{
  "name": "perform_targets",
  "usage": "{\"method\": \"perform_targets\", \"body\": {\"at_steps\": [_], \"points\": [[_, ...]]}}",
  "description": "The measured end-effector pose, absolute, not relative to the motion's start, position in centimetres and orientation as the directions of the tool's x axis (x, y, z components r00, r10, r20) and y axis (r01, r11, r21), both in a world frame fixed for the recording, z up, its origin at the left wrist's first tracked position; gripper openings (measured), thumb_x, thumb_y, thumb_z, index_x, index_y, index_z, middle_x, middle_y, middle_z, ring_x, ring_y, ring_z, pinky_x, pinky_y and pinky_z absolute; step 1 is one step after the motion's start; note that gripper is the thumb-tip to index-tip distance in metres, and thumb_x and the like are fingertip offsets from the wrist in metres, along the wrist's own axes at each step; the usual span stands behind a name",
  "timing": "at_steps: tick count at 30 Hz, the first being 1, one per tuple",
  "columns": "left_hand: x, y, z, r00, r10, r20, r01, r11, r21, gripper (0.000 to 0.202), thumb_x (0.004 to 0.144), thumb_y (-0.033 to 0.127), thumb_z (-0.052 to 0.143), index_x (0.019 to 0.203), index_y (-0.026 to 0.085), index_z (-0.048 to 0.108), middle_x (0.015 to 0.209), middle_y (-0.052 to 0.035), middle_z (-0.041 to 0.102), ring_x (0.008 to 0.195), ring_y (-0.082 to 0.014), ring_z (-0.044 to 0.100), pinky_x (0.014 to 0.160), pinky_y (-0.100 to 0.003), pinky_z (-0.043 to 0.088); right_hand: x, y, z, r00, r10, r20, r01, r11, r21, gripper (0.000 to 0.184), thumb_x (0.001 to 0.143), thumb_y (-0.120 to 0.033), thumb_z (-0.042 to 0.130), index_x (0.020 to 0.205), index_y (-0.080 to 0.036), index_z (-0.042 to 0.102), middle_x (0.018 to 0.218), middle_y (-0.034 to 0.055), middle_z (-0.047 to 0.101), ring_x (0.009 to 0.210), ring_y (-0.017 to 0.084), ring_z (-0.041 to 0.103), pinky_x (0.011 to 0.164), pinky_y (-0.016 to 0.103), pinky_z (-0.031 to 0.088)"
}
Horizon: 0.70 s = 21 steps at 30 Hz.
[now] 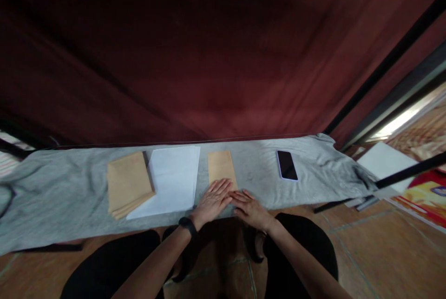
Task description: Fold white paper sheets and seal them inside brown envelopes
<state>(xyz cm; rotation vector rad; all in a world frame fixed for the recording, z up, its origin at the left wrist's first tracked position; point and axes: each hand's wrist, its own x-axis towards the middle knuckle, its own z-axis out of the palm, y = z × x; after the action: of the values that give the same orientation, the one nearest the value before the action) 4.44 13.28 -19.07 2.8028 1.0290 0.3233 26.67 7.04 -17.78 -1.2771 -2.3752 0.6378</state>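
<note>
Brown paper piece point(221, 164) lies at lower center of frame, on grey cloth point(256, 155); it extends upward in frame from the fingers. Left hand point(214, 200) palm down, flat, fingers straight and close together, covering the paper's lower end. Right hand point(252, 209) also flat, fingers extended, tips at the paper's lower right corner, meeting the left fingers. Neither hand grips anything; whether the right fingertips press the paper, cannot tell. Left of the paper: white sheets point(176, 180), partly under brown stack point(128, 182) at lower left. Phone point(287, 165) right of center, apart from both hands.
</note>
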Motion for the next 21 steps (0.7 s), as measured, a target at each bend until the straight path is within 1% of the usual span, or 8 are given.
{"method": "perform_targets", "body": {"at_steps": [3, 5, 9, 11, 15, 21], "points": [[3.2, 10.7, -19.1, 0.73, 0.662, 0.17, 0.637, -0.75, 0.182, 0.059, 0.104, 0.049, 0.031, 0.156, 0.023, 0.028, 0.16, -0.0065, 0.034, 0.149, -0.0186, 0.029, 0.124, -0.041, 0.02, 25.9, 5.8, -17.6, -0.424, 0.895, 0.138, 0.728, 0.428, -0.536, 0.042, 0.1, -0.031, 0.049, 0.142, -0.03, 0.053, 0.148, 0.0051, 0.053, 0.14, 0.018, 0.045, 0.12, 0.048, 0.028], [2.5, 9.4, -19.1, 0.716, 0.673, 0.183, 0.65, -0.739, 0.175, 0.06, 0.103, 0.049, 0.033, 0.156, 0.023, 0.027, 0.16, -0.0072, 0.034, 0.149, -0.0197, 0.03, 0.123, -0.042, 0.022, 25.2, 5.2, -17.6, -0.376, 0.914, 0.151, 0.753, 0.397, -0.525, 0.04, 0.102, -0.031, 0.045, 0.142, -0.028, 0.053, 0.147, 0.0058, 0.054, 0.139, 0.018, 0.046, 0.12, 0.049, 0.028], [2.0, 8.3, -18.9, 0.696, 0.689, 0.201, 0.67, -0.724, 0.16, 0.061, 0.102, 0.049, 0.038, 0.156, 0.021, 0.029, 0.159, -0.0087, 0.036, 0.148, -0.0222, 0.031, 0.122, -0.044, 0.025, 23.9, 4.1, -17.8, -0.306, 0.935, 0.18, 0.807, 0.355, -0.471, 0.047, 0.102, -0.034, 0.045, 0.148, -0.024, 0.044, 0.15, 0.0089, 0.051, 0.141, 0.021, 0.043, 0.12, 0.051, 0.024], [2.1, 8.2, -18.7, 0.695, 0.689, 0.205, 0.674, -0.723, 0.15, 0.061, 0.101, 0.048, 0.041, 0.155, 0.02, 0.032, 0.159, -0.0096, 0.036, 0.148, -0.0237, 0.032, 0.122, -0.046, 0.026, 23.4, 3.8, -17.8, -0.274, 0.943, 0.19, 0.829, 0.332, -0.45, 0.047, 0.102, -0.034, 0.044, 0.149, -0.025, 0.044, 0.149, 0.009, 0.051, 0.141, 0.021, 0.043, 0.12, 0.051, 0.024], [2.2, 8.2, -18.4, 0.702, 0.683, 0.201, 0.67, -0.73, 0.137, 0.06, 0.099, 0.045, 0.046, 0.154, 0.023, 0.035, 0.159, -0.0088, 0.036, 0.147, -0.0249, 0.033, 0.122, -0.048, 0.026, 22.7, 3.5, -17.7, -0.235, 0.952, 0.197, 0.852, 0.299, -0.43, 0.044, 0.102, -0.032, 0.043, 0.145, -0.026, 0.049, 0.147, 0.0082, 0.054, 0.14, 0.021, 0.045, 0.119, 0.051, 0.025], [2.1, 8.1, -18.5, 0.698, 0.686, 0.203, 0.673, -0.726, 0.139, 0.061, 0.097, 0.044, 0.049, 0.153, 0.023, 0.036, 0.159, -0.0083, 0.036, 0.148, -0.0258, 0.031, 0.123, -0.048, 0.024, 22.2, 3.4, -18.0, -0.224, 0.952, 0.207, 0.86, 0.293, -0.417, 0.047, 0.1, -0.03, 0.045, 0.148, -0.025, 0.045, 0.149, 0.0097, 0.052, 0.141, 0.023, 0.043, 0.119, 0.054, 0.024]]}}
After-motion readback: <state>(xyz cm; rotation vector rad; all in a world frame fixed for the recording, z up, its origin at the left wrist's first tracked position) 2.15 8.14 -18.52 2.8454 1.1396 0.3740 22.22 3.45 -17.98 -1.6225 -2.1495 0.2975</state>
